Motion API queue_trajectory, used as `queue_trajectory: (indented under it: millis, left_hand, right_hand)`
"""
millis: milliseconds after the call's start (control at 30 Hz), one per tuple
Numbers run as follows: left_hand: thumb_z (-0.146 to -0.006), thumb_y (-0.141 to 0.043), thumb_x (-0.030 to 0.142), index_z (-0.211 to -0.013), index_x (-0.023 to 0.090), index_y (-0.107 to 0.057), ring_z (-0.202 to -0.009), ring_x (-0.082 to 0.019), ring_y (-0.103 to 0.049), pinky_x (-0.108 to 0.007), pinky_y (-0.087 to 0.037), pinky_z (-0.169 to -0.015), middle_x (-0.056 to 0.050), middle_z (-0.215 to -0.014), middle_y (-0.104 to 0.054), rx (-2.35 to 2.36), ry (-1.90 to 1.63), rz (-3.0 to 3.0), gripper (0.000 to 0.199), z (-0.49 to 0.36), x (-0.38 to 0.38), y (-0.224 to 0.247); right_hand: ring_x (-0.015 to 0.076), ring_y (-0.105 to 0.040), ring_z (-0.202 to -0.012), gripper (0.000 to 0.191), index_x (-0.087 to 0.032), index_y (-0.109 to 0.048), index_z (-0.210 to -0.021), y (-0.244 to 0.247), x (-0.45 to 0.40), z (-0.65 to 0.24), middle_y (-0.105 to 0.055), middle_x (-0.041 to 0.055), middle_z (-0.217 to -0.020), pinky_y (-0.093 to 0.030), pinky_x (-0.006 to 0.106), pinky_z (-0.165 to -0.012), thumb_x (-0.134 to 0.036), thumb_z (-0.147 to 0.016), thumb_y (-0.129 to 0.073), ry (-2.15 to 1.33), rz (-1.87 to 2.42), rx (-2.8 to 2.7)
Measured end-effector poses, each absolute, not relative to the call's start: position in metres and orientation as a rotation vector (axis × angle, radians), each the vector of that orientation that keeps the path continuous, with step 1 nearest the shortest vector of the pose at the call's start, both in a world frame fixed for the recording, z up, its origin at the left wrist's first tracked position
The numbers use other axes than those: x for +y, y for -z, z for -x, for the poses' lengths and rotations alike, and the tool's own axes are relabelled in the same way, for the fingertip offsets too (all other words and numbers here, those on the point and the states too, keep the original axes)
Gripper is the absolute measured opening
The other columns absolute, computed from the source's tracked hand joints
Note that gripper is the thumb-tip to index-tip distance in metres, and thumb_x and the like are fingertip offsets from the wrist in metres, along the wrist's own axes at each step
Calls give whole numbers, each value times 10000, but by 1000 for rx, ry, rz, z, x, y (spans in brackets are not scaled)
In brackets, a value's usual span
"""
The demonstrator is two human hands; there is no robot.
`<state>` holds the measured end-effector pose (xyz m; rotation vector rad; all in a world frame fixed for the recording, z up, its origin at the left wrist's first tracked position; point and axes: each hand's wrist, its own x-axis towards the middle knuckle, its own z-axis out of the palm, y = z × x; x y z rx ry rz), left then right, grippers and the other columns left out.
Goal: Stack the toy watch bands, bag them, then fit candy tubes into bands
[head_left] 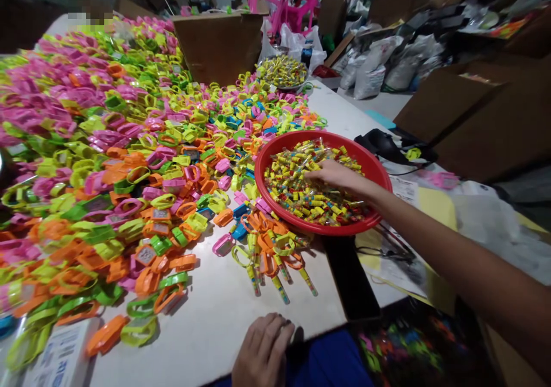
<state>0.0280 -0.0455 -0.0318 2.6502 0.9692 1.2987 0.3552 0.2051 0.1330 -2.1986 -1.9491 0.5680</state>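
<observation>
My right hand [329, 174] reaches into a red basin [321, 229] full of small yellow-labelled clear tubes [297, 194] with coloured bits inside. Its fingers are drawn together among the tubes, and what they hold is hidden. At the table's front edge rests my left hand [263, 347], fingers lying loosely bent with nothing in them. Between the hands, several tubes [279, 289] lie beside orange and green plastic toy watches [269, 260]. A large heap of pink, yellow, green and orange toy watches [142, 186] covers the table's left side.
A cardboard box [219, 48] and a metal bowl of tubes [282, 72] stand at the back. Right of the basin are papers [408, 249] and a black pouch [381, 144]. A white box [64, 355] sits front left. Bags and large cartons [477, 117] fill the right.
</observation>
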Motion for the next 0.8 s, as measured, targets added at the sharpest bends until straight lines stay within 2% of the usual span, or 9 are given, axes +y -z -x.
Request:
queue_trajectory:
  millis: [100,200,300,400,467,633,700,800]
  left_hand:
    - [-1043,-374,35,-1204,163,-726,-1071,-201,-762,-336,-557,-1001,-85,-1052,-816,1006,-1329,-2616,408,-29,-46,31]
    - [-1041,-385,46,-1181,157,-729,-1044,-197,-765,-322,-565,-984,-80,-1025,-817,980,-1336,-2640,387,-30,-45,28]
    - [-1030,-392,46,-1172,140,-725,-1025,-195,-765,-312,-575,-974,-90,-1004,-813,932,-1314,-2690,373,-29,-42,24]
    - [-1024,-381,42,-1187,143,-719,-1034,-191,-760,-307,-581,-979,-95,-999,-812,922,-1291,-2709,389,-27,-40,21]
    - [-1034,-368,45,-1181,144,-724,-1027,-186,-760,-301,-578,-981,-90,-995,-813,920,-1295,-2710,398,-28,-40,20]
    - [-1064,-383,64,-1126,145,-736,-979,-179,-767,-291,-580,-958,-75,-962,-815,943,-1360,-2697,367,-31,-40,21]
    - [-1056,-385,52,-1128,148,-737,-981,-177,-766,-289,-582,-949,-76,-964,-814,945,-1359,-2708,372,-31,-40,24]
    - [-1036,-368,40,-1155,148,-734,-996,-182,-764,-298,-582,-949,-86,-980,-811,933,-1338,-2722,400,-29,-41,28]
  right_hand:
    - [247,-625,-653,439,-179,-722,-759,-130,213,-344,-668,74,-666,-482,351,-645,-577,-940,-688,-532,2281,-1937]
    - [291,-681,-692,563,-169,-750,-796,-126,218,-332,-724,131,-725,-498,366,-654,-708,-930,-656,-478,2347,-1935]
    - [352,-752,-835,671,-132,-786,-903,-121,221,-320,-785,231,-889,-526,382,-695,-769,-947,-580,-387,2394,-1928]
    - [396,-762,-1038,670,-115,-799,-1065,-117,224,-308,-793,284,-1109,-548,397,-780,-735,-969,-565,-302,2387,-1961]
    - [396,-760,-1072,637,-113,-794,-1103,-115,225,-303,-786,284,-1173,-551,395,-802,-697,-980,-570,-280,2357,-1995]
    - [371,-755,-1030,496,-105,-753,-1141,-108,222,-304,-781,266,-1170,-544,389,-830,-559,-975,-643,-237,2229,-2035]
    - [345,-739,-1043,447,-122,-737,-1154,-106,219,-311,-778,232,-1188,-537,377,-862,-524,-980,-648,-224,2154,-2025]
    - [301,-714,-976,340,-155,-728,-1062,-106,214,-326,-778,165,-1100,-533,362,-859,-472,-983,-635,-217,2051,-1978]
